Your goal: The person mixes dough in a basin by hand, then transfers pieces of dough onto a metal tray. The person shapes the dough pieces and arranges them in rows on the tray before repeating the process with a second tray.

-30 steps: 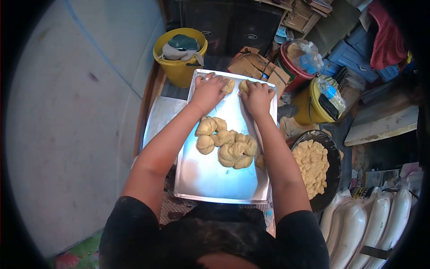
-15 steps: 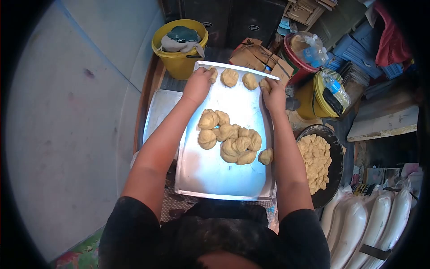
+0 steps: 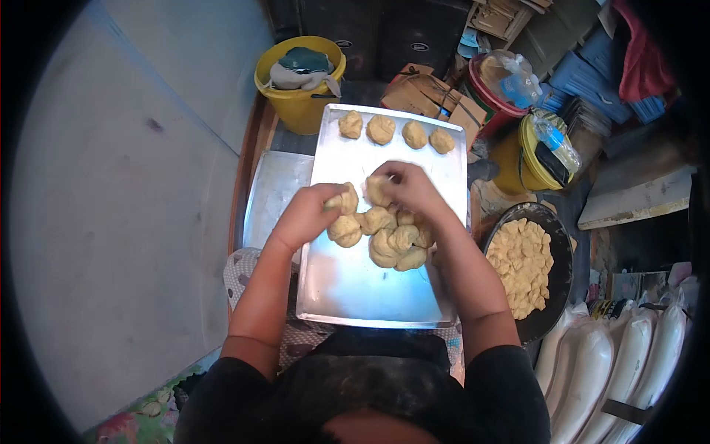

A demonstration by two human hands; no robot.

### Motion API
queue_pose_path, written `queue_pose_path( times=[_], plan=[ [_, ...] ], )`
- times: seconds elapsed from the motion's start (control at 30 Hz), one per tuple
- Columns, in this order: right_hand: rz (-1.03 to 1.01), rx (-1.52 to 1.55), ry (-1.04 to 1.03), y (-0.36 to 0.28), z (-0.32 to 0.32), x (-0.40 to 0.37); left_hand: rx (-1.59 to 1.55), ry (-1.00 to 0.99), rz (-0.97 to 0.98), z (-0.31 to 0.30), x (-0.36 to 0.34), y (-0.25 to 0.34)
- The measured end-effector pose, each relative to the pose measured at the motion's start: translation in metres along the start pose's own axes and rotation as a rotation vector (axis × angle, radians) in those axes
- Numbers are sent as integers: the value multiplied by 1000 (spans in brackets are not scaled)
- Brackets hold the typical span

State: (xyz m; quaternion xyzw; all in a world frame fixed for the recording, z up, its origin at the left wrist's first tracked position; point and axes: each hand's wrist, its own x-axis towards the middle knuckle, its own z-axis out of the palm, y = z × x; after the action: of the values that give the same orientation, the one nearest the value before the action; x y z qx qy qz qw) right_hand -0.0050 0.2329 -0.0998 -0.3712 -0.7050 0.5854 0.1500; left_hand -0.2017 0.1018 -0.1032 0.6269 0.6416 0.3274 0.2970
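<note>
A silver metal baking tray [image 3: 347, 296] lies in front of me. Along its far edge sits a row of several dough balls [image 3: 381, 129]. Mid-tray is a cluster of dough pieces [image 3: 399, 244], some touching each other. My left hand [image 3: 303, 214] grips a dough piece [image 3: 345, 198] at the cluster's left side, fingers closed on it. Just right of it, my right hand [image 3: 411, 189] is closed on another dough piece [image 3: 379, 190], slightly blurred. My right forearm hides part of the tray's right side.
A dark round pan [image 3: 560, 274] full of cut dough pieces [image 3: 521, 266] stands at the right. Another metal tray [image 3: 274, 192] lies beneath on the left. Yellow buckets [image 3: 296, 103] and a cardboard box [image 3: 421, 92] stand behind. Plastic-wrapped white packs [image 3: 592, 362] are at lower right.
Both hands have left the far row of dough balls and come back toward me to the cluster. Each now holds a dough piece from its upper left part.
</note>
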Motion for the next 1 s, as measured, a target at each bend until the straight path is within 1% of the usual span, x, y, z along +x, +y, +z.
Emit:
queue_pose_path(
  times=[0.03, 0.1, 0.13, 0.17, 0.2, 0.23, 0.27, 0.3, 0.33, 0.37, 0.4, 0.47, 0.5, 0.57, 0.63, 0.67, 0.7, 0.73, 0.77, 0.83, 0.87, 0.9, 0.93, 0.97, 1.0],
  plan=[
    [-196, -29, 141, 8, -2, 11, 1, 6, -4, -1, 1, 0],
    [-214, -17, 389, 14, -4, 21, -179, 246, -130, -3, 16, 0],
    [-171, -45, 388, 4, 0, 20, -179, 246, -130, -2, 29, -1],
    [-169, -44, 390, 6, 8, 19, -113, 362, -84, 1, 45, -2],
    [-216, -360, 416, 12, 15, 19, -47, 478, -34, 6, 55, -4],
    [-264, -679, 439, 2, 21, 15, -45, 481, -24, 11, 63, -8],
    [-223, -665, 418, -7, 23, 5, 89, 434, -61, 16, 71, -14],
    [-230, -672, 420, -15, 28, -8, 219, 388, -104, 19, 76, -18],
    [-228, -627, 319, -18, 33, -22, 258, 393, -49, 21, 76, -18],
    [-222, -580, 220, -19, 34, -29, 255, 393, -45, 22, 76, -18],
    [-214, -580, 223, -15, 32, -32, 279, 380, -11, 24, 74, -19],
    [-291, -594, -37, -5, 23, -36, 305, 361, 28, 25, 73, -24],
    [-292, -594, -33, -3, 14, -36, 274, 337, 27, 26, 73, -31],
    [-241, -292, 231, -1, -5, -31, 243, 309, 18, 27, 72, -32],
    [-287, -435, 443, -1, -19, -21, 550, 327, -11, 27, 70, -17],
    [-308, -442, 451, 10, -24, -12, 551, 320, -8, 29, 69, -8],
    [-304, -440, 459, 21, -25, -12, 558, 386, 83, 32, 68, 3],
    [-350, -483, 450, 29, -25, -12, 564, 456, 179, 34, 70, 10],
    [-398, -526, 440, 35, -28, -11, 566, 457, 189, 35, 75, 12],
    [-406, -529, 452, 27, -28, -37, 548, 158, 346, 41, 77, 14],
    [-329, -456, 333, 26, -26, -51, 570, 55, 290, 44, 78, 16],
    [-248, -382, 213, 28, -26, -60, 560, 52, 285, 47, 79, 20],
    [-137, -424, 36, 35, -22, -62, 627, 63, 265, 50, 80, 24],
    [-130, -421, 43, 40, -25, -65, 701, 77, 253, 52, 83, 27],
    [-109, -301, 67, 43, -31, -66, 713, 149, 303, 56, 87, 28]
  ],
)
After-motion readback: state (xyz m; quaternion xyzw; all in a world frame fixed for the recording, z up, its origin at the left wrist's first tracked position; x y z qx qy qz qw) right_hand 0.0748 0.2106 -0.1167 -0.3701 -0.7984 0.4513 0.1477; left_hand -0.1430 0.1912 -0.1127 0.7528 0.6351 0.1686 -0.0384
